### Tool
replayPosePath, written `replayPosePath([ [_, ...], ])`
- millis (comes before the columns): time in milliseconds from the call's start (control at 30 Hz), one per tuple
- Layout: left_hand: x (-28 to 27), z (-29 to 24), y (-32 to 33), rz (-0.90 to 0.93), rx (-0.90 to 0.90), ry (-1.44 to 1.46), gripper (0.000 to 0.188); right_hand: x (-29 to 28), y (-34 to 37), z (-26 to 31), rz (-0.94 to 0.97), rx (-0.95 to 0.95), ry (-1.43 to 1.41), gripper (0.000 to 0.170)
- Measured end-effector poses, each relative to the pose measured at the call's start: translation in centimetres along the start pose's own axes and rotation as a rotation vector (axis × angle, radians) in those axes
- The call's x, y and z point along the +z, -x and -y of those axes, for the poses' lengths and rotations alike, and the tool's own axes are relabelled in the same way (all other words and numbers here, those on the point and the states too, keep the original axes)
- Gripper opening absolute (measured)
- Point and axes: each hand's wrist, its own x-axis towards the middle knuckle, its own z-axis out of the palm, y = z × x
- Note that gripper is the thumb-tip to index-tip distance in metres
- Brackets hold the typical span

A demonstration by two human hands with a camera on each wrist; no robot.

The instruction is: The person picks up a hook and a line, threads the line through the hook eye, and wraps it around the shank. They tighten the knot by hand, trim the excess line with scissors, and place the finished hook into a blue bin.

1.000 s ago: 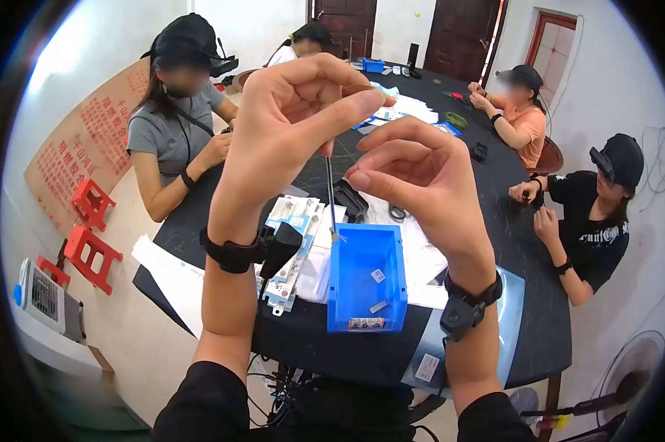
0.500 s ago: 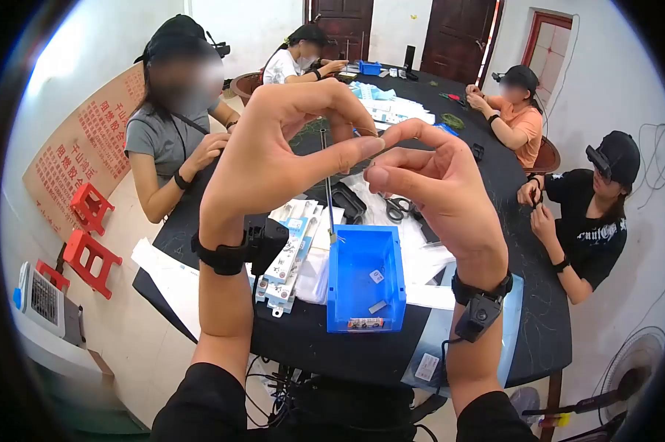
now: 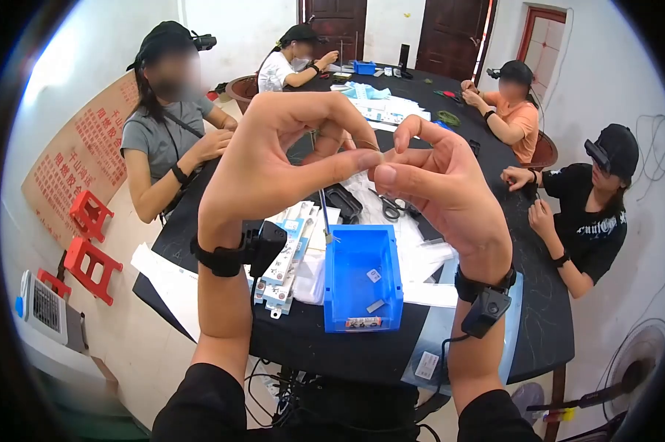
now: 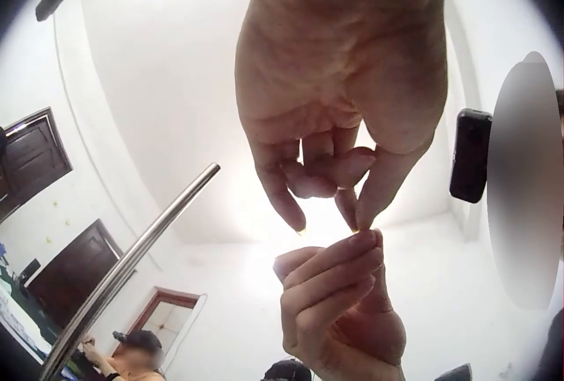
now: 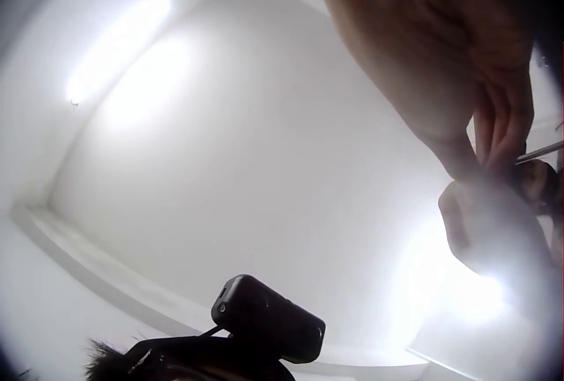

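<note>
Looks like your left hand (image 3: 277,158) and right hand (image 3: 454,184) both pinch that thin strand (image 3: 365,143), tip to tip at 12 o'clock past the blue bin (image 3: 356,276), probably for fine control.

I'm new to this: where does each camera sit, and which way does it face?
Head: on the person's head, facing forward and down over a blue rectangular plastic bin; shows the left hand, right hand and black sleeves.
Left wrist: on that wrist, facing up toward the white ceiling; left hand at top, right hand below.
Right wrist: on that wrist, also facing up; right hand at upper right, left hand partly beneath.
Shared: both wrist views catch the ceiling and a black box-shaped device.
</note>
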Motion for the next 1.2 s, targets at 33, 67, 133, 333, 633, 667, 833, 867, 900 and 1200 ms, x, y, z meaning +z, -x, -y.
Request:
replayPosePath([
  [33,0.1,0.0,-0.1,0.004,-0.011,0.015,0.013,-0.1,0.0,0.0,0.003,0.000,-0.001,0.029],
  [67,0.2,0.0,-0.1,0.009,-0.022,0.031,0.013,-0.1,0.0,-0.1,-0.002,0.011,-0.003,0.028],
  [133,0.2,-0.1,-0.1,0.019,-0.036,0.032,0.014,-0.2,-0.1,-0.2,-0.009,0.022,-0.005,0.028],
  [333,0.9,0.0,-0.2,-0.026,-0.039,0.066,0.011,-0.4,0.0,0.0,0.002,0.019,-0.024,0.027],
  [633,0.7,0.7,-0.2,0.047,-0.117,0.146,0.012,-0.2,-0.3,0.1,-0.121,-0.527,0.532,0.014],
  [667,0.9,0.6,-0.1,0.016,-0.132,0.200,0.012,-0.1,-0.2,0.0,-0.114,-0.519,0.535,0.014],
  [833,0.8,0.1,-0.2,0.054,-0.186,0.194,0.014,-0.1,-0.1,0.1,-0.111,-0.516,0.584,0.014],
  [867,0.7,0.1,-0.2,0.089,-0.206,0.164,0.018,-0.1,0.0,0.1,-0.114,-0.503,0.622,0.014],
  [900,0.7,0.2,-0.1,0.089,-0.207,0.164,0.018,-0.1,0.0,0.2,-0.118,-0.489,0.661,0.013],
  [1200,1.3,-0.7,0.0,0.101,-0.230,-0.147,0.015,0.8,0.5,0.7,-0.178,-0.455,0.919,0.010],
])
